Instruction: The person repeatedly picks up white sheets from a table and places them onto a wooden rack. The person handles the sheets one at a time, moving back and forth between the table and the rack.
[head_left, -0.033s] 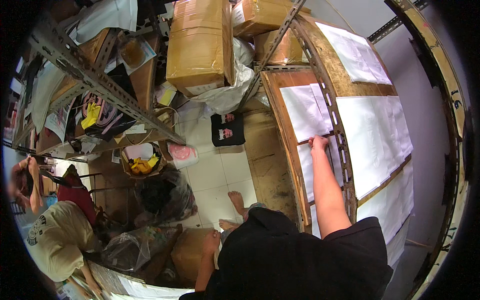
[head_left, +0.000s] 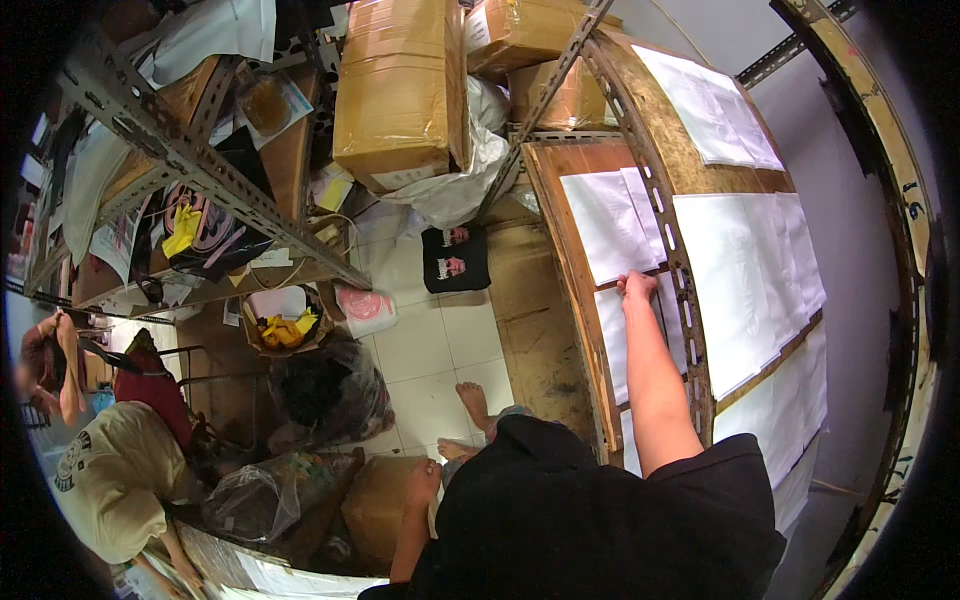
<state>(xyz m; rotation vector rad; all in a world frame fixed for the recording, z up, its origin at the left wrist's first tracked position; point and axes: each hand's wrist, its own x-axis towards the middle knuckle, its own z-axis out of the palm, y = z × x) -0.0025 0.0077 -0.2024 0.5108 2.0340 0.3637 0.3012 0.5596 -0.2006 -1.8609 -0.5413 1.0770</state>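
Observation:
My right arm reaches out to a wooden shelf board on the right. There my right hand (head_left: 637, 287) is closed, at the meeting edges of two white sheets (head_left: 604, 228); what its fingers hold, if anything, is hidden. Low in the view, my left hand (head_left: 424, 482) is curled beside a brown cardboard box (head_left: 378, 510). Something pale shows next to that hand, too covered to name. More white sheets (head_left: 735, 270) lie in overlapping rows on the higher board, right of my right forearm.
A slotted metal upright (head_left: 672, 270) stands close to my right hand. Taped cartons (head_left: 392, 90) are stacked at the back. A folded black printed garment (head_left: 456, 272) lies on the tiled floor. A person in a beige shirt (head_left: 125, 470) bends at lower left, near plastic bags (head_left: 270, 500).
Both my hands stay in place. At the far left, another person has shifted very slightly.

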